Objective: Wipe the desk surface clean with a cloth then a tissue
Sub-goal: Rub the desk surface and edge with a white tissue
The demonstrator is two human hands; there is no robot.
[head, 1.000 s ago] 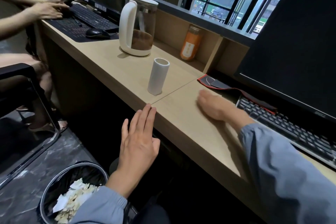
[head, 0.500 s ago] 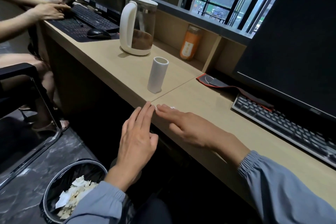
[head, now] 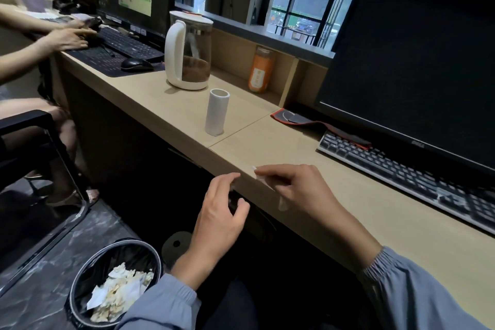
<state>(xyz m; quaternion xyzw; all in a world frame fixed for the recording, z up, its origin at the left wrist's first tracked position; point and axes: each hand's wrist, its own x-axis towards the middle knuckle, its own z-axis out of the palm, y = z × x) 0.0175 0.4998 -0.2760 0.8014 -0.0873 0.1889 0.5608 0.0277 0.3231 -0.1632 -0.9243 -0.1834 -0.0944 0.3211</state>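
Fingers (head: pixel 270 170) of our right hand (head: pixel 302 190) are drawn together at the tips, pinching a small scrap of white tissue (head: pixel 263 178) at the front edge of the desk (head: pixel 267 142); a further pale wisp shows under the palm, though blur keeps us from telling whether it is the same piece. Our left hand (head: pixel 218 218) hangs just off the desk edge, below and beside the right — fingers loosely curled and a little apart, holding nothing and touching nothing that we can make out.

We judge the step in hand to be the tissue stage, or the gathering of debris that goes with it: the scrap sits at the very lip of the desk. No cloth is visible anywhere in view. The next move, in our estimate, calls for keeping the pinch firm while carrying the scrap off the edge and down to the waste bin (head: pixel 115 281), which stands on the floor to the lower left, already holding crumpled paper.

Further out on the desk we note 1 upright white paper roll (head: pixel 217 112), 1 kettle (head: pixel 188 51) behind it, an orange bottle (head: pixel 261 72) in the recess, and a keyboard (head: pixel 401 171) before a dark monitor (head: pixel 417 53). Another person's hands work a second keyboard at far left.
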